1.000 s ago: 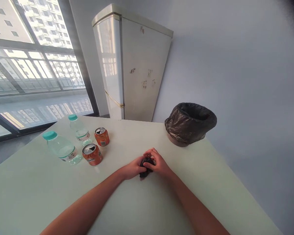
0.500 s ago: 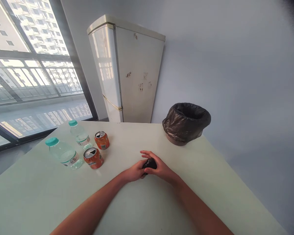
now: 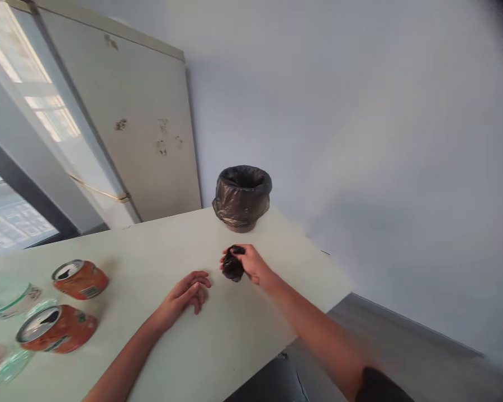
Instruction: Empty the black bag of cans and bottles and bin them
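Note:
My right hand point(image 3: 250, 263) grips a crumpled black plastic bag point(image 3: 233, 269) just above the table, with the thumb over its top. To its left, my left hand point(image 3: 189, 289) rests low over the tabletop, fingers loosely curled and apart, nothing in them. Behind the bag stands a bin point(image 3: 241, 228) lined with a black plastic liner point(image 3: 240, 202) folded over its rim; the inside is dark.
Two orange drink cans, a nearer one point(image 3: 69, 329) and a farther one point(image 3: 84, 282), stand opened at the left. Clear plastic bottles point(image 3: 8, 298) are partly cut off beside them. The white table point(image 3: 184, 352) ends at the right, above grey floor. A fridge point(image 3: 151, 123) stands behind.
My view has turned right. My hands have come apart: the right has carried the black bag toward the bin, while the left has let go of it.

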`<state>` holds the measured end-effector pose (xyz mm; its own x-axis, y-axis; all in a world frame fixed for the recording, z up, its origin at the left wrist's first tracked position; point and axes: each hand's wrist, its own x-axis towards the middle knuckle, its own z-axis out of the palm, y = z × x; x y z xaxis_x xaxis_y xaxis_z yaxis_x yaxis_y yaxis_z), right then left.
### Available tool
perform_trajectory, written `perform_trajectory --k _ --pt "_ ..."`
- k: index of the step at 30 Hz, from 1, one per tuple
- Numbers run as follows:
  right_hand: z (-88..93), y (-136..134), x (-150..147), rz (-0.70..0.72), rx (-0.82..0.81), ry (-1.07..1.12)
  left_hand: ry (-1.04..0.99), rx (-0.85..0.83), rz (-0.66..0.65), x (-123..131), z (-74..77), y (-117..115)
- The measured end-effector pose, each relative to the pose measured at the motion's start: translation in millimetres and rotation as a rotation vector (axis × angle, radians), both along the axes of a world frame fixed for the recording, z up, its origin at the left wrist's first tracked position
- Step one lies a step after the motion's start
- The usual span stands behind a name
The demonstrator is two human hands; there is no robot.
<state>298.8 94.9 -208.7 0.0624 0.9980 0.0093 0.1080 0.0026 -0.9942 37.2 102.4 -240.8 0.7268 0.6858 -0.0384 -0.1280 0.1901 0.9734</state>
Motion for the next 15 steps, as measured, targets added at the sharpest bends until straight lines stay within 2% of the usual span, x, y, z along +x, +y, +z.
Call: perform_trajectory --k 2,5,8,11,15 --pt "2.5 -19 54 -0.145 0.013 -0.099 0.038 0.025 -0.03 1 2.6 1" --pt "8.2 -61 138 -0.397 0.06 -0.325 0.112 0.083 -0.063 1 8.8 0" --pt "5.0 -102 194 -0.518 0.119 -0.568 0.169 0.114 -0.087 0 15.9 -3" --pt "-13.9 -125 209 -0.419 0.124 -0.739 0.2 0.123 -0.097 0 20.9 -4" --pt "-42.5 -135 200 -0.239 0.071 -0.879 0.209 0.129 -0.115 1 21.2 -4"
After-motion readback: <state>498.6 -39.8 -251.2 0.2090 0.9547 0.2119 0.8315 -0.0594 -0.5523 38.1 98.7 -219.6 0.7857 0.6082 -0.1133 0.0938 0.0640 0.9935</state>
